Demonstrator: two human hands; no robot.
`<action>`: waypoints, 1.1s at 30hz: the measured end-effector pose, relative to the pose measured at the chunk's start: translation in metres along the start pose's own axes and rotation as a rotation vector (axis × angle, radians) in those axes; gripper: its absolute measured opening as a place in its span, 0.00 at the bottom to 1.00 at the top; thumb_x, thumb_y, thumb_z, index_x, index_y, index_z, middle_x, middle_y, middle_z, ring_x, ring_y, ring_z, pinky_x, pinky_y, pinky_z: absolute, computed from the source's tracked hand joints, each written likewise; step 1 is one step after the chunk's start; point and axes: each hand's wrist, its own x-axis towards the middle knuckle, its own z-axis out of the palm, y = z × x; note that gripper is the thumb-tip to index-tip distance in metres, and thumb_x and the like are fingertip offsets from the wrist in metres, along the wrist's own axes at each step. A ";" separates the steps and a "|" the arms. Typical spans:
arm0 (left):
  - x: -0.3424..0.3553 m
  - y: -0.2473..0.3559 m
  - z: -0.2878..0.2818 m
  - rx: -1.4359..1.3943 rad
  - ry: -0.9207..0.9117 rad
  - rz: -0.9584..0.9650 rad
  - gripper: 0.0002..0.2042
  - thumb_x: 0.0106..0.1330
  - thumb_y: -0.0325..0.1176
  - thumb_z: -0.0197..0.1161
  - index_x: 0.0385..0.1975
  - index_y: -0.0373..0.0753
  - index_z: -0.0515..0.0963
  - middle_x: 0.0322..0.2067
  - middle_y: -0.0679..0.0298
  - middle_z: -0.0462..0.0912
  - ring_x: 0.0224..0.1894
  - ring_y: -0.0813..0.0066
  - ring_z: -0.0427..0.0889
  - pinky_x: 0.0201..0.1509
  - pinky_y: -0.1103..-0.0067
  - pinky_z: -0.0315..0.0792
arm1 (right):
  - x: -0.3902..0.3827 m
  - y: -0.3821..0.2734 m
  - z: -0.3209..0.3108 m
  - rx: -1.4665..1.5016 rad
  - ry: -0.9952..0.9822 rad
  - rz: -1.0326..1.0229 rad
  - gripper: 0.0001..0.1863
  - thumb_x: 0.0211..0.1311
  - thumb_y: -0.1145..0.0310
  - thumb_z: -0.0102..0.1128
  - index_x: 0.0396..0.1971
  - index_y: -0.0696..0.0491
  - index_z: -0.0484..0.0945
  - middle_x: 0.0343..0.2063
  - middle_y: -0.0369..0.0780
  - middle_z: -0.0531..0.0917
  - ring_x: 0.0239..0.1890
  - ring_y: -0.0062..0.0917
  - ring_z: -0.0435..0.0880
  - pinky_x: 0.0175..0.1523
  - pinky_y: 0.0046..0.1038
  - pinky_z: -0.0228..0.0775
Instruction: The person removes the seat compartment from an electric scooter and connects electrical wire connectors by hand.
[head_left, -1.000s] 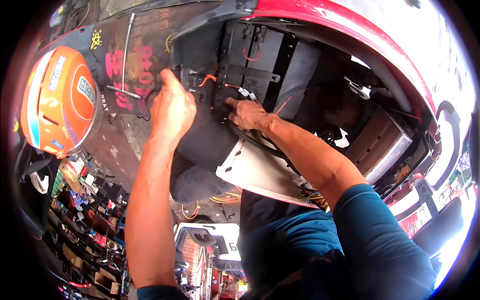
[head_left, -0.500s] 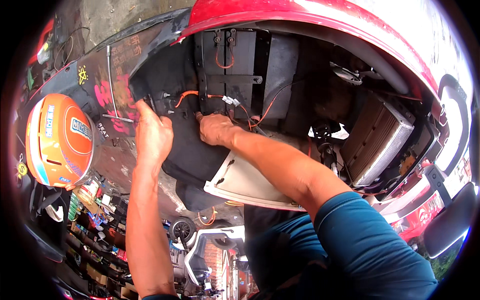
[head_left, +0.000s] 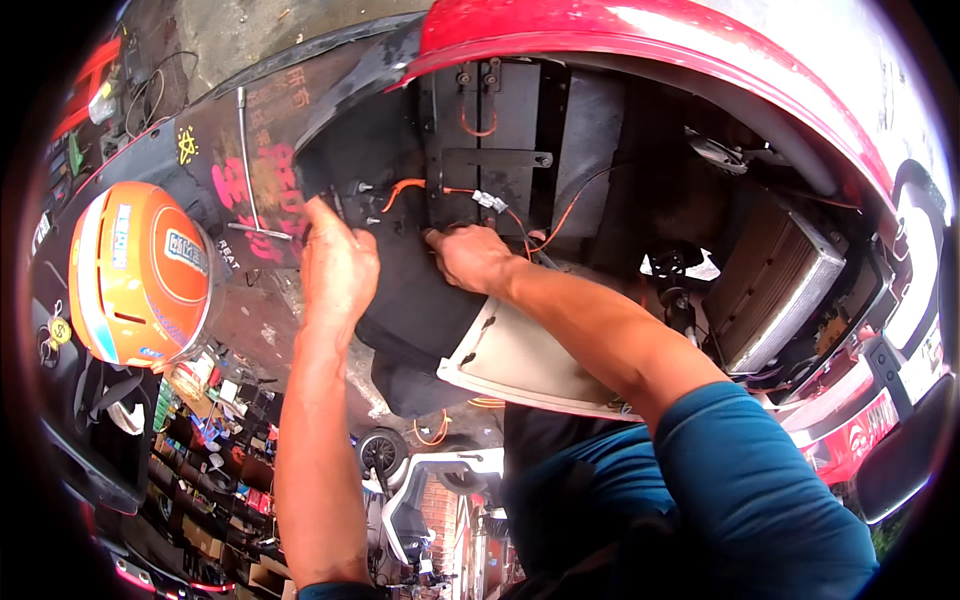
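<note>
A flexible black mat (head_left: 420, 320) lies along the inside of an open red vehicle body and hangs over its near edge. My left hand (head_left: 338, 265) is closed on the mat's left margin, beside a short dark strip. To its right, my right hand (head_left: 470, 258) rests against the mat with curled fingers; its fingertips are partly hidden, and what they pinch I cannot make out. Between and beyond the hands, two metal studs (head_left: 368, 187) stick out. An orange cable (head_left: 405, 185) runs past them to a white connector (head_left: 490, 201).
A T-handled wrench (head_left: 250, 170) lies on the dark panel at left, near an orange helmet (head_left: 140, 275). Grey metal boxes (head_left: 505, 110) stand at the back of the bay. A finned metal unit (head_left: 775, 285) sits at right. Beneath my right forearm is a cream panel (head_left: 520, 350).
The whole view has shifted, so the scene sits farther right in the picture. Both hands keep nearly the same places on the mat.
</note>
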 end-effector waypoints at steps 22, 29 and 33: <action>-0.053 0.044 -0.016 -0.585 0.547 0.227 0.15 0.63 0.20 0.57 0.48 0.32 0.65 0.33 0.63 0.75 0.32 0.81 0.73 0.35 0.84 0.72 | -0.043 0.052 -0.074 0.067 -0.069 0.544 0.18 0.53 0.55 0.60 0.34 0.54 0.83 0.40 0.47 0.82 0.47 0.40 0.80 0.52 0.38 0.71; -0.015 0.060 0.057 -0.113 -0.394 0.057 0.13 0.61 0.32 0.54 0.39 0.29 0.76 0.30 0.49 0.80 0.32 0.63 0.83 0.39 0.72 0.74 | -0.040 0.093 -0.047 0.037 0.092 0.351 0.15 0.53 0.58 0.58 0.30 0.56 0.82 0.39 0.49 0.82 0.45 0.42 0.80 0.52 0.36 0.71; 0.019 0.061 0.090 0.255 -0.410 0.223 0.17 0.59 0.26 0.51 0.49 0.35 0.73 0.46 0.47 0.78 0.53 0.51 0.75 0.57 0.65 0.68 | -0.035 0.110 -0.033 0.480 0.120 0.397 0.16 0.54 0.60 0.55 0.28 0.59 0.82 0.34 0.52 0.82 0.41 0.43 0.80 0.48 0.35 0.72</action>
